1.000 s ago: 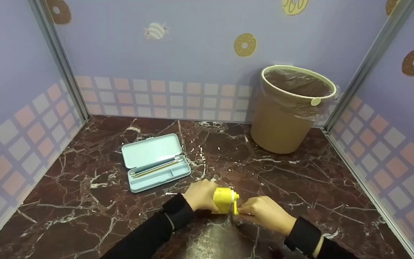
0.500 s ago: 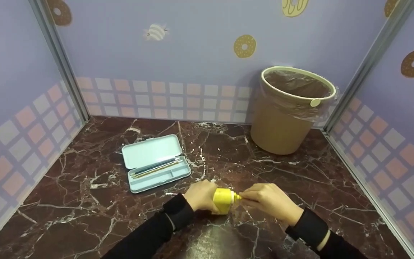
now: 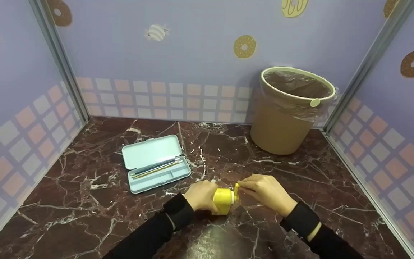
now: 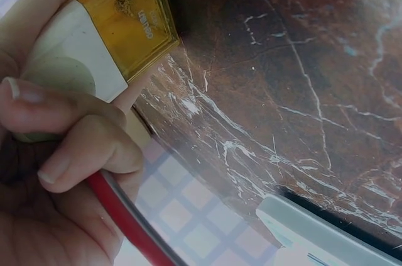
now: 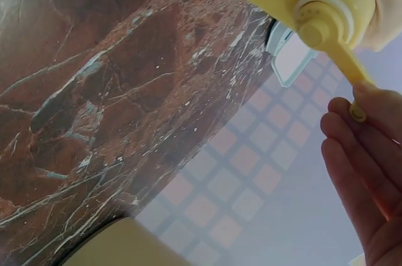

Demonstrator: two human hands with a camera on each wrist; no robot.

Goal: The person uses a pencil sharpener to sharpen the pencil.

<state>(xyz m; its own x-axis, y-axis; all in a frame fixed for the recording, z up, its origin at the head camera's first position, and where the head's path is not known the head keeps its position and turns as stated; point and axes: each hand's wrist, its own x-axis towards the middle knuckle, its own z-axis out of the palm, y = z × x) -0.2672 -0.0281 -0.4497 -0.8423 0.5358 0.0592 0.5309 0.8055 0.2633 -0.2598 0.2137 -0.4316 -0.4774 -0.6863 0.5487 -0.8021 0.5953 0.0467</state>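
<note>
My left hand grips a yellow hand-crank pencil sharpener low over the table. In the left wrist view, its see-through amber shavings drawer has dark bits inside. A red pencil with a dark stripe runs out from under the curled fingers of that hand; its pale end shows left of the hand in the head view. With thumb and fingertips, my right hand pinches the knob of the yellow crank, which points up and away in the head view. The pencil's tip is hidden.
An open light-blue pencil case with several pencils lies at the left, behind the left hand. A tan waste bin with a plastic liner stands at the back right. Patterned walls enclose the marbled table on three sides.
The crank has turned from pointing down towards the person to pointing up and away. My right hand has gone up with its knob; my left hand and the sharpener hold still.
</note>
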